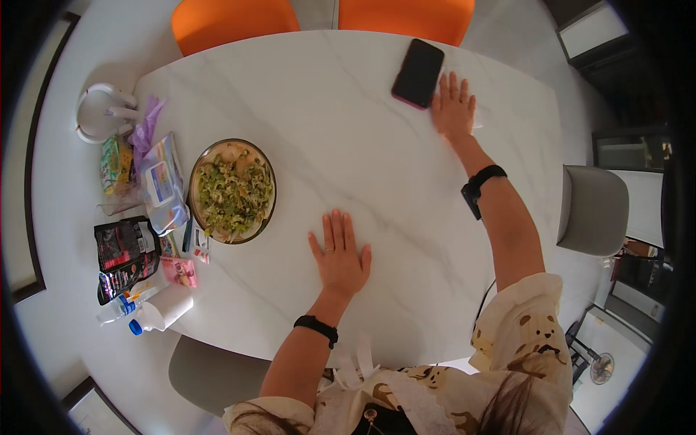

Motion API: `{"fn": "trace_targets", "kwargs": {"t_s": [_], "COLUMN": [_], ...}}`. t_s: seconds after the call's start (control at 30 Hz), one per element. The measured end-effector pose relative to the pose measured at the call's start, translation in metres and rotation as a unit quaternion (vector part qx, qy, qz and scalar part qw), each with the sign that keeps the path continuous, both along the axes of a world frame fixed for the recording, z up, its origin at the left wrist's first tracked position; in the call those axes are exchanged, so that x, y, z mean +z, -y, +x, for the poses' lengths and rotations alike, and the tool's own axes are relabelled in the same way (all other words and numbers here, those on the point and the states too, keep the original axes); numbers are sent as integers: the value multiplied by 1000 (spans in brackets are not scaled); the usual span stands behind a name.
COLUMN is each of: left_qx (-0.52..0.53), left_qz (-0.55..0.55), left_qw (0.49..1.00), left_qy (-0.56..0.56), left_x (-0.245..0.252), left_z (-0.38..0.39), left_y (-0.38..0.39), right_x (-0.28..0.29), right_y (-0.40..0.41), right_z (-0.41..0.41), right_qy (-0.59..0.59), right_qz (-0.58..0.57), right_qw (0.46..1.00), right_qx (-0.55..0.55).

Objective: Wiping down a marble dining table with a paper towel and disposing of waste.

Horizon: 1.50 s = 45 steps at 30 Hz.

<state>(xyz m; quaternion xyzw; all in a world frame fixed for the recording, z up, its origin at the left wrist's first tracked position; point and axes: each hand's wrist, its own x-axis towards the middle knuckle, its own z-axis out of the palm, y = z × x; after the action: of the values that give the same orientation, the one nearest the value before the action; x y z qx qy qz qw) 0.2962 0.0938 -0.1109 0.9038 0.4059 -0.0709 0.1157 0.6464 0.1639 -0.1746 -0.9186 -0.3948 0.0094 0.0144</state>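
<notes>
My left hand (340, 255) lies palm down on the white marble-patterned table (348, 141), its fingers spread and nothing in its grasp. Farther out, my right hand (455, 106) also rests flat, just beside a dark smartphone (418, 73). Its thumb side is close to the phone's edge; whether they touch I cannot tell. A small pale, shiny piece (478, 119) shows at the outer side of that hand, mostly hidden. To the left of my left hand stands a round glass dish (274, 190) of chopped green vegetables (234, 198).
Along the left edge are a pack of wipes (163, 185), a purple plastic bag (144, 130), a black pouch (128, 250), a pink packet (179, 271), a plastic bottle (117, 310) and a white paper roll (171, 309). Orange chairs (234, 24) stand opposite, a grey chair (595, 209) at right.
</notes>
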Motion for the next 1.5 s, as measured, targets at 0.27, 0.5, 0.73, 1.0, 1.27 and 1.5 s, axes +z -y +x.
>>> {"fn": "trace_targets", "kwargs": {"t_s": [0.27,0.5,0.73,1.0,1.27,1.5], "left_qx": [-2,5,-6,-15,-26,-28], "left_qz": [-5,-20,10,13,51,72], "left_qw": [1000,1000,1000,1000,998,997], "left_qy": [13,13,27,20,32,23], "left_x": [-4,1,-7,-4,-6,-11], "left_z": [-1,-1,-3,-3,-1,3], "left_y": [0,1,4,0,0,1], "right_x": [18,23,2,-15,15,39], "right_y": [4,-15,-76,-54,58,198], "right_z": [-95,-42,48,27,-91,-189], "right_qy": [-14,-21,79,108,-1,-127], "right_qz": [73,54,18,80,73,47], "right_qw": [961,970,987,971,956,938], "right_qx": [265,237,137,199,283,319]}}
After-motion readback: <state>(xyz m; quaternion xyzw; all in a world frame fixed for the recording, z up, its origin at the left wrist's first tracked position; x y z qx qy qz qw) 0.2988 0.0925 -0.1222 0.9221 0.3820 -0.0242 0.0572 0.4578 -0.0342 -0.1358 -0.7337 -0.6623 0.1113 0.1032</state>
